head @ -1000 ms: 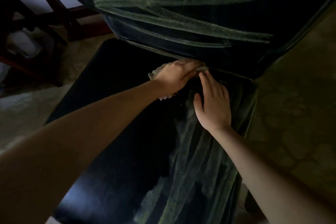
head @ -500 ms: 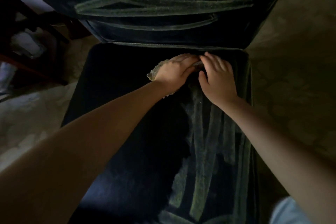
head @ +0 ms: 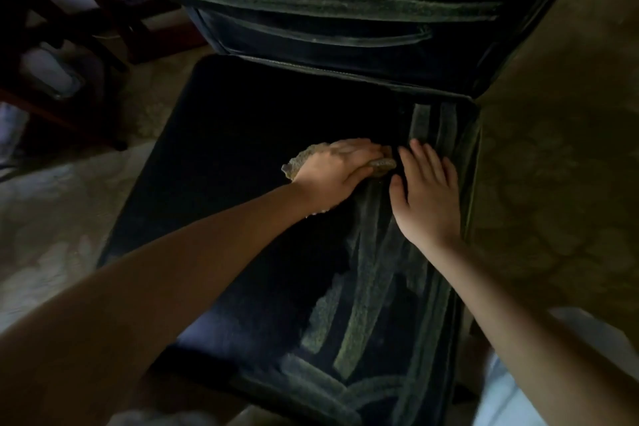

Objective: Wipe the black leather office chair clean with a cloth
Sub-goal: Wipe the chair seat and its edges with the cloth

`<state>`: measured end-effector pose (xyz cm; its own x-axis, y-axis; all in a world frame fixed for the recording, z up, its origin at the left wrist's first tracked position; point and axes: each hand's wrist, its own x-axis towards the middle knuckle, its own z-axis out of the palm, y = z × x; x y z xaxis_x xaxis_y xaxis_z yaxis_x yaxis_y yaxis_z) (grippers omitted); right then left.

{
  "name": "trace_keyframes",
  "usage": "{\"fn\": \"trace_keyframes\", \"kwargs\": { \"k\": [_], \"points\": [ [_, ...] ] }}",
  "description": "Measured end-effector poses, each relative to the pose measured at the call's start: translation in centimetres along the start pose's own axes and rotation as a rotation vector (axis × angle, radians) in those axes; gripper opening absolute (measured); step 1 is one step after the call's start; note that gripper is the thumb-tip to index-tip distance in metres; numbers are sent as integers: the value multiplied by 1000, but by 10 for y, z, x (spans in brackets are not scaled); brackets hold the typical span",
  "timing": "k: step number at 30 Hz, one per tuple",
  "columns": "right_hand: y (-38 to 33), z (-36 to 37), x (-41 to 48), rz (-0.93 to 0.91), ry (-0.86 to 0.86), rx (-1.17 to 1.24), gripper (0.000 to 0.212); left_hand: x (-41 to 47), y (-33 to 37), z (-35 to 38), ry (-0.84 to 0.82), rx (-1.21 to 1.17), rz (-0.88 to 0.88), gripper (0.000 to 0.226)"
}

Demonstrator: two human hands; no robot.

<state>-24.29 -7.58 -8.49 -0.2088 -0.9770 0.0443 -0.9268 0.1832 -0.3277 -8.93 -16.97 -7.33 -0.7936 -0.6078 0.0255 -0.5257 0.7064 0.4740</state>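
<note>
The black leather office chair (head: 242, 156) fills the middle of the view, seen from above. Its seat runs from the lower edge of the picture up to the backrest (head: 345, 55), which rises along the top. A seam with a narrow gap marks where the two meet.

The left hand (head: 337, 171) lies near the middle of the seat, fingers bent over a bunched, pale tan cloth (head: 384, 164) and pressing it onto the leather. Frayed cloth shows past both the wrist side and the fingertips. The right hand (head: 427, 197) rests just beside it, palm down and fingers straight and spread on the seat, holding nothing. The two hands sit close together, with a thin dark strip of leather between them.

Greyish dust streaks (head: 366, 287) run lengthwise down the right half of the seat, around and below the right hand, and more cross the backrest. The left half of the seat looks evenly dark.

To the right, the seat edge drops straight to a patterned floor (head: 553, 166) with open room alongside. To the upper left, dark wooden furniture legs (head: 93, 21) stand close to the chair's corner, with a pale, blurred object (head: 52, 73) among them; what it is cannot be told. Light floor shows along the left edge of the seat. A pale blue garment (head: 501, 391) shows at the lower right, beside the seat's front corner.
</note>
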Motion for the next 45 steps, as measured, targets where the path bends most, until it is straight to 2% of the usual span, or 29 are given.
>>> {"fn": "trace_keyframes", "kwargs": {
  "k": [11, 19, 24, 27, 29, 31, 35, 39, 45],
  "points": [
    [3, -1, 5, -31, 25, 25, 59, -62, 25, 9, -33, -31, -7, 43],
    [6, -8, 13, -67, -36, 28, 59, -130, 59, 19, -74, -74, -58, 38],
    [2, -19, 0, -67, -49, 51, 54, -167, 71, 26, -58, -67, 13, 33],
    [-2, -28, -33, -118, -7, 32, 49, -156, 68, 16, -54, -205, -67, 32],
    [-7, -36, -55, -103, -99, 35, 50, -134, 60, 8, 91, -288, -160, 34],
    [-13, -39, -72, -104, -181, 28, 54, -103, 46, -2, 243, -173, -284, 38],
    [-22, -32, -94, -141, -226, -49, 56, -51, 34, -7, 237, -114, -377, 37],
    [-24, -23, -110, -24, -248, -88, 59, -46, 40, 14, 232, -117, -369, 36],
    [-23, -26, -104, -40, -330, -169, 49, -86, 49, 19, 116, -100, -214, 33]
  ]
}}
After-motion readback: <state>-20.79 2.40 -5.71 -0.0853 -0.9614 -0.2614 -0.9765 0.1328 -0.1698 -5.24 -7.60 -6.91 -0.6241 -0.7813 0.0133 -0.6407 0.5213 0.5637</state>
